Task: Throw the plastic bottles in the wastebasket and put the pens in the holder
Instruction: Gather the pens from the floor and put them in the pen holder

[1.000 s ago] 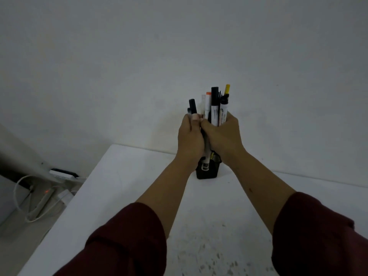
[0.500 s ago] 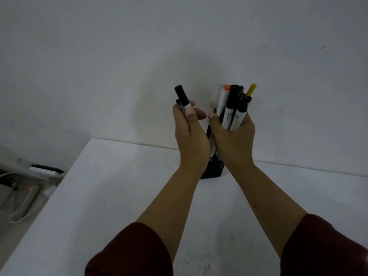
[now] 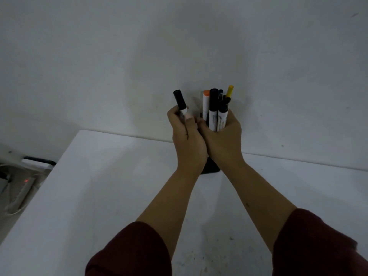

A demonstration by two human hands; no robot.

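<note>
My left hand (image 3: 188, 140) is closed around a white marker with a black cap (image 3: 180, 102), whose cap sticks up above the fingers. My right hand (image 3: 223, 140) grips a bunch of several pens (image 3: 216, 110): black-capped white markers, one with an orange cap, one with a yellow tip. Both hands are pressed side by side above the black pen holder (image 3: 212, 168), which stands at the table's far edge by the wall and is mostly hidden behind the wrists. No plastic bottles or wastebasket are in view.
The white table (image 3: 99, 186) runs up to a grey wall (image 3: 179, 46). Off its left edge, lower down, lie a power strip with a red light (image 3: 24, 182), cables and a black-and-white device (image 3: 37, 162). Scuff marks speckle the near tabletop.
The left hand's marker has separated from the bunch and leans left. Both hands have stayed together above the holder; the view has shifted slightly.
</note>
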